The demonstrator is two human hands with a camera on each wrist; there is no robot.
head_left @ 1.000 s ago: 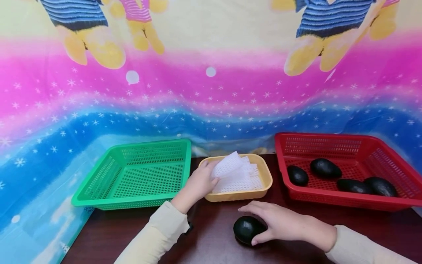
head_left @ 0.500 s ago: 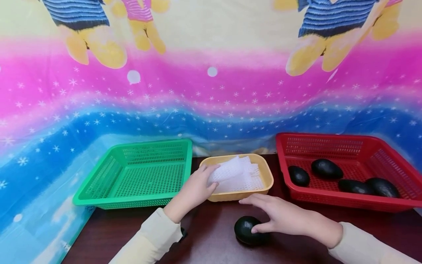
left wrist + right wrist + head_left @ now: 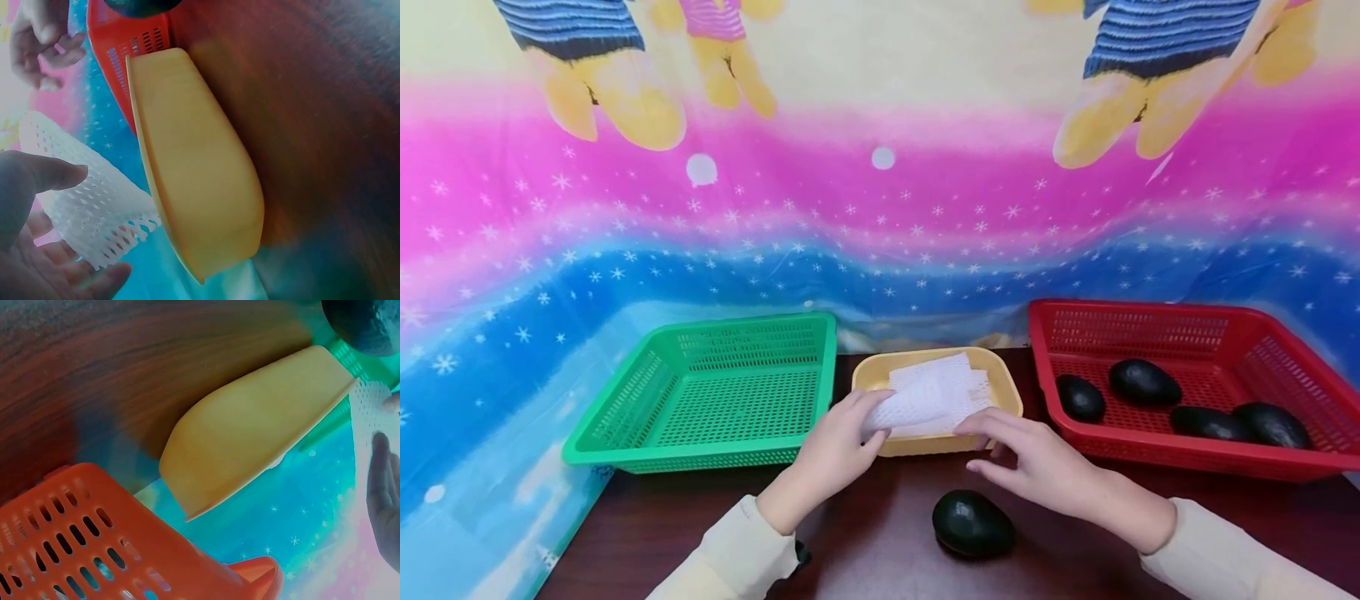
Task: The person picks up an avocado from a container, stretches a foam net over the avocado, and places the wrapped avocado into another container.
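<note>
In the head view my left hand (image 3: pixel 835 446) holds a white foam net sleeve (image 3: pixel 917 402) over the yellow tray (image 3: pixel 925 446). The left wrist view shows the mesh sleeve (image 3: pixel 94 190) between thumb and fingers, its cut end pointing at the tray's rim. More white netting (image 3: pixel 977 400) lies in the tray behind it. My right hand (image 3: pixel 1048 467) hovers by the tray's front right corner, thumb apart from the fingers and nothing in its grasp. A dark avocado (image 3: pixel 972 523) lies on the table just below that hand.
A green basket (image 3: pixel 700 457) stands at the left with nothing in it. At the right, a red basket (image 3: pixel 1150 450) holds several dark avocados (image 3: pixel 1144 382). A printed cloth (image 3: pixel 880 217) hangs behind the dark wooden table (image 3: pixel 865 542).
My left hand has drawn the sleeve slightly down and toward me. My right hand has left the avocado and risen toward the tray and sleeve. The avocado stays in place.
</note>
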